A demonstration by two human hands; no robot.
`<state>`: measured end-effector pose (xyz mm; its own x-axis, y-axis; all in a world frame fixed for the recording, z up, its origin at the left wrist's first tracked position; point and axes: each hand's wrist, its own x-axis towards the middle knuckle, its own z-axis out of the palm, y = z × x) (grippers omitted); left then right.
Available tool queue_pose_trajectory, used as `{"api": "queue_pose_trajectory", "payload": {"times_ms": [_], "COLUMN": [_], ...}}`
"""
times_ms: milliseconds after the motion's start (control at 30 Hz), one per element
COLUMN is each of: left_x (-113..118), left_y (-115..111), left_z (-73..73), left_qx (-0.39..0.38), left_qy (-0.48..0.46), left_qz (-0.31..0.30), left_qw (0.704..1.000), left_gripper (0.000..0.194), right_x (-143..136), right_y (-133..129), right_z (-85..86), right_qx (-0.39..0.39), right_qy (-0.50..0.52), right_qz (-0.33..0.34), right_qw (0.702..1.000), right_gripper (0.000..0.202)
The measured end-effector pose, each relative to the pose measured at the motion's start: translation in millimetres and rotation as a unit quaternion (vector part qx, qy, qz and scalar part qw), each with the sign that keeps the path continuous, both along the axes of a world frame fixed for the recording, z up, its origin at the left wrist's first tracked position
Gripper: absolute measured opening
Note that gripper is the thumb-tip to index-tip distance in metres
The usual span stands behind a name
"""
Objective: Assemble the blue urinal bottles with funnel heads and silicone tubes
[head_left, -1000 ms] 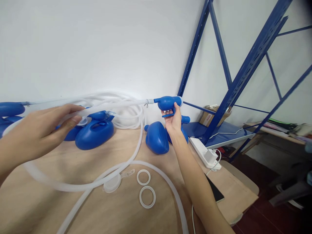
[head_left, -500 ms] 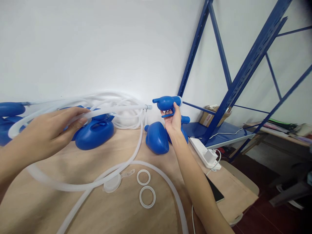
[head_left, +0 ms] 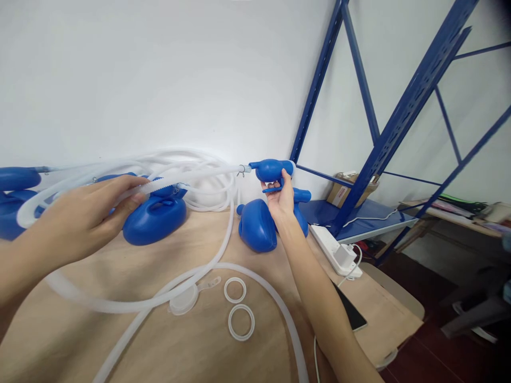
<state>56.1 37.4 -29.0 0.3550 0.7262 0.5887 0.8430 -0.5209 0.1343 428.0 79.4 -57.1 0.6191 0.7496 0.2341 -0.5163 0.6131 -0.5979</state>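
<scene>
The left hand (head_left: 85, 215) pinches the translucent hose (head_left: 199, 173) between thumb and fingers, left of the frame's centre; the right hand (head_left: 280, 202) grips the blue handled bottle (head_left: 271, 170) just right of centre. The hose's held length runs nearly level towards the bottle's spout (head_left: 253, 166) — its end meets the tip, though how far it fits cannot be told. The right hand is nearer that meeting point; 2 white rings (head_left: 241, 307) lie lower centre.
</scene>
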Motion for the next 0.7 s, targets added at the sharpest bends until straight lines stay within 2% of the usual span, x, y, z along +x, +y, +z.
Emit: {"api": "queue_pose_trajectory", "payload": {"times_ms": [267,500,633,700], "left_x": [2.3,4.3,3.3,2.5], "left_y": [0.2,1.0,2.6,3.7], "left_z": [0.3,-7.8,-7.8,-6.2], "left_qx": [0.005,-0.008,0.002,0.016], "left_qy": [-0.001,0.013,0.01,0.002], "left_qz": [-0.008,-0.01,-0.008,-0.01], "left_qw": [1.0,1.0,1.0,1.0], "left_gripper": [0.07,0.068,0.068,0.069], "right_x": [-4.7,-10.3,-9.4,-5.7], "right_y": [-3.6,-1.3,0.8,1.7], "right_z": [3.0,-0.5,-2.3,-4.5], "right_qx": [-0.026,-0.059,-0.065,-0.05], "right_qy": [0.051,0.095,0.114,0.087], "right_qz": [0.031,0.083,0.08,0.059], "right_qw": [0.998,0.99,0.988,0.993], "right_gripper": [0.026,0.025,0.025,0.025]}}
